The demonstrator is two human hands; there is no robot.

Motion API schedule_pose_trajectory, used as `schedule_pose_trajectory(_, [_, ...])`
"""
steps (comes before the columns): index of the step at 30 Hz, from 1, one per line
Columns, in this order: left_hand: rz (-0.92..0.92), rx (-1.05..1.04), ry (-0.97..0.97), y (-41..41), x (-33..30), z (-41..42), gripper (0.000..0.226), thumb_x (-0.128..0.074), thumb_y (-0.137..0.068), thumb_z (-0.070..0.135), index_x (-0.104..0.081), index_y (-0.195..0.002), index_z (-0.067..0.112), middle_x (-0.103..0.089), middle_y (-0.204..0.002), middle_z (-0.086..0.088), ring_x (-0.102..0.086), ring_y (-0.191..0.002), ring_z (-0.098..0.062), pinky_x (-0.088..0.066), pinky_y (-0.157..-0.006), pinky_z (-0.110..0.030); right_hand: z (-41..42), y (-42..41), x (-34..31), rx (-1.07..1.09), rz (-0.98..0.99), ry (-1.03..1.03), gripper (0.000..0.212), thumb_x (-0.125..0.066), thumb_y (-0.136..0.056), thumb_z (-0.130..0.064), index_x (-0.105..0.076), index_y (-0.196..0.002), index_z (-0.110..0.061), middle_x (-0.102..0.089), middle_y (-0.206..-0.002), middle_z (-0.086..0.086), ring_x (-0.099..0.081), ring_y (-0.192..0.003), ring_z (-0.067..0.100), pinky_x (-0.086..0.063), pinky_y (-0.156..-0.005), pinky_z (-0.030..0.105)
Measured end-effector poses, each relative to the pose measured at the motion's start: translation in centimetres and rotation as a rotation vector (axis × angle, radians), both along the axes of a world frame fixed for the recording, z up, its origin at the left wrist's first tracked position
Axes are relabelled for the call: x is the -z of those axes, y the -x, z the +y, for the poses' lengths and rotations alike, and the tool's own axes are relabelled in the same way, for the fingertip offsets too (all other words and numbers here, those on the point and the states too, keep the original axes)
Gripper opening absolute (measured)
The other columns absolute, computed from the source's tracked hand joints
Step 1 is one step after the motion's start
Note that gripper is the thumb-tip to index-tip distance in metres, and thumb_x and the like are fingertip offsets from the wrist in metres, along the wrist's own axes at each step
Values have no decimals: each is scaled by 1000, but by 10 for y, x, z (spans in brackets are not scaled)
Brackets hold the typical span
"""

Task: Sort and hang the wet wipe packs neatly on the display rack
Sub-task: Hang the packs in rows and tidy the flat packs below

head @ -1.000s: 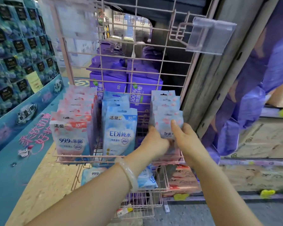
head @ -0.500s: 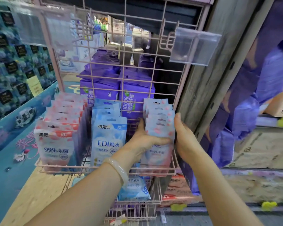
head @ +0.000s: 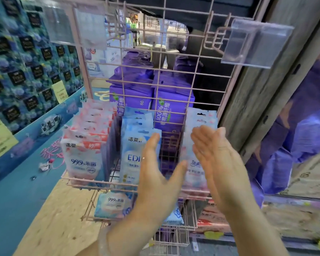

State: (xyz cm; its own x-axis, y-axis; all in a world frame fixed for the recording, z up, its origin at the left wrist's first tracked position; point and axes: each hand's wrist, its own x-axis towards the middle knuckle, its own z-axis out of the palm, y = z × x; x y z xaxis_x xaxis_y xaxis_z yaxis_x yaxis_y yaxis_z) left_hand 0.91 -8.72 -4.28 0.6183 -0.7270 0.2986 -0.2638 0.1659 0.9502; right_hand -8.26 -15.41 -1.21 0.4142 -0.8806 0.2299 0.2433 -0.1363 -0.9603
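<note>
Wet wipe packs (head: pixel 199 143) are hanging in a row on the pink wire display rack (head: pixel 174 52), directly in front of both hands: the pale pink-patterned row sits just beyond the right palm and partly between the two hands. Left hand (head: pixel 155 174) is spread flat, fingers extended, gripping nothing; it is overlapping the blue EDI packs (head: pixel 135 145) in view, contact cannot be told. Right hand (head: pixel 216 163) is also spread, palm turned toward the left hand, empty, at or just beside the pink-patterned row; touching or not is unclear.

Handling judgement: packs are looking like soft film pouches, light, pliable, likely slick on the surface, with a stiffer header strip carrying a slot at the top. Best hold is probably the header, or the whole row squeezed flat between two palms.

Containers: the wire shelf at wrist level is carrying three rows, with red-and-white 99.9% packs (head: pixel 83 150) well to the left of the left hand. Below the left forearm a lower wire basket (head: pixel 192 218) is holding loose packs (head: pixel 113 204) lying flat, not yet hung
</note>
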Motion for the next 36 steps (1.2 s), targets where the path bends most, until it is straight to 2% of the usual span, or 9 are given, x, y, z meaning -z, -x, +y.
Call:
schedule_pose_trajectory(4, [125,-231,2,-42,13,19,88,-79,-67,29,-30,-139,23,-41,-137,18,-40,-124,11,-33,-102,-13,27,-43,18,-205,285,-83,101,-41,-48,-90,-42,-131,-34,-44,-142,-12,-42,-128,2,-32,-112,33])
schedule_pose_trajectory(6, [183,-170,-211,-64,9,7,103,-82,-54,39,-31,-139,12,-47,-140,0,-47,-125,-10,-38,-106,-33,20,-65,23,-185,377,-89,113,-33,-44,-88,-30,-140,-28,-41,-145,-9,-40,-129,5,-28,-112,33])
schedule_pose_trajectory(8, [297,-100,-275,-82,7,-6,92,-81,-50,40,-47,-129,6,-61,-126,-13,-60,-114,-24,-46,-100,-46,7,-83,22,-120,411,-132,119,-29,-41,-87,-24,-143,-27,-36,-149,-7,-37,-132,10,-26,-109,28])
schedule_pose_trajectory(11, [355,-26,-279,-96,8,-20,61,-83,-62,22,-59,-117,11,-71,-108,-9,-67,-98,-20,-50,-95,-44,-8,-101,24,-85,410,-216,122,-30,-40,-86,-16,-146,-26,-28,-152,-3,-29,-138,15,-23,-104,28])
schedule_pose_trajectory(15, [392,50,-245,-98,13,-28,72,-84,-59,12,-49,-121,15,-70,-104,-2,-69,-88,-9,-56,-81,-27,-18,-108,38,-85,287,-297,130,-44,-30,-95,-34,-139,-25,-49,-140,1,-48,-126,18,-34,-110,37])
schedule_pose_trajectory(17, [388,76,-236,-97,13,-29,75,-85,-58,11,-46,-121,19,-70,-102,0,-69,-81,-4,-57,-70,-20,-20,-110,45,-87,239,-299,124,-49,-32,-94,-41,-135,-25,-55,-134,3,-53,-122,18,-38,-108,41])
schedule_pose_trajectory(23, [372,9,-316,-103,14,-28,111,-89,-44,27,-29,-137,16,-62,-121,-8,-63,-106,-25,-49,-97,-45,-19,-116,47,-84,182,-227,86,-55,-51,-81,-53,-120,-30,-65,-118,-1,-63,-106,11,-50,-95,33])
schedule_pose_trajectory(27, [401,133,-317,-107,12,-26,68,-85,-58,18,-57,-120,9,-71,-107,-12,-70,-91,-22,-56,-85,-39,-18,-119,44,-84,164,-261,81,-56,-54,-73,-55,-120,-25,-66,-116,4,-65,-104,17,-50,-96,39])
schedule_pose_trajectory(36, [366,157,-224,-105,10,-20,59,-81,-65,11,-57,-119,10,-70,-109,-12,-68,-96,-22,-53,-90,-40,-12,-118,38,-123,103,-220,78,-56,-56,-67,-55,-120,-22,-67,-116,5,-67,-100,17,-54,-87,32])
